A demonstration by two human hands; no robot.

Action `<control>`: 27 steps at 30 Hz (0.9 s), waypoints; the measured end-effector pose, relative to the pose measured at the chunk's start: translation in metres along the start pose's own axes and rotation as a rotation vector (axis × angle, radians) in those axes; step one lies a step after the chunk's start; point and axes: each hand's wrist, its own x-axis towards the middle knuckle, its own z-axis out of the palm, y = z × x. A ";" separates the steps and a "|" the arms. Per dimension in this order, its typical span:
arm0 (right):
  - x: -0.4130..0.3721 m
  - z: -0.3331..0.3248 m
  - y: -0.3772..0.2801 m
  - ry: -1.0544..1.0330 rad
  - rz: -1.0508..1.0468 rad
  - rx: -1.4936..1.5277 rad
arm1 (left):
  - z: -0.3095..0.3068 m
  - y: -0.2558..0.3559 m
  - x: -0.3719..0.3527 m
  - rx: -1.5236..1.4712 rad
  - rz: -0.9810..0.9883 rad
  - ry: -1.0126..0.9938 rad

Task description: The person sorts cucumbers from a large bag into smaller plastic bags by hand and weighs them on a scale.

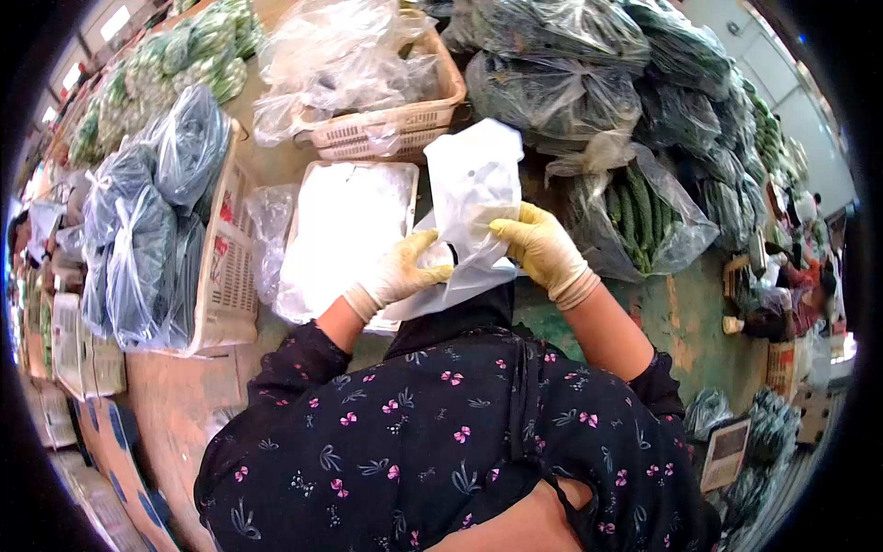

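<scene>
A white, thin plastic bag [476,175] stands up in front of my chest, its lower part spread towards the left. My right hand [544,250], in a pale yellow glove, pinches the bag's right side between thumb and fingers. My gloved left hand [402,270] is at the bag's lower left, thumb and forefinger apart, touching or very close to the plastic; its other fingers are partly hidden. Under and beyond the left hand lies a pile of white sheets or bags [345,221] in a shallow crate [411,179]. Whether anything is inside the raised bag cannot be made out.
A crate [386,129] heaped with clear plastic stands behind. To the right, cucumbers [639,216] show in an open bag, below stacked dark-looking bags [561,92]. Filled bags [143,230] lean in a crate [230,267] at left. Another person [782,294] is far right.
</scene>
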 end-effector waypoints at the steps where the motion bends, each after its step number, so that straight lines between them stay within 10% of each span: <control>1: -0.006 0.001 0.003 0.016 -0.036 0.041 | 0.022 -0.021 0.010 -0.114 -0.029 -0.041; 7: -0.038 -0.064 0.020 0.416 -0.256 -0.992 | 0.003 0.018 0.011 0.219 -0.023 0.138; 11: -0.092 -0.079 0.034 0.478 -0.319 -0.153 | -0.066 -0.046 0.026 0.500 0.050 0.358; 17: -0.144 -0.156 0.082 0.509 -0.295 0.165 | -0.103 -0.015 0.034 0.794 0.244 0.524; 22: -0.177 -0.149 0.075 0.604 -0.430 0.099 | 0.001 0.119 0.045 -0.368 0.026 -0.194; 27: -0.197 -0.147 0.055 0.663 -0.461 -0.083 | 0.123 0.116 0.087 -0.839 -0.516 -0.987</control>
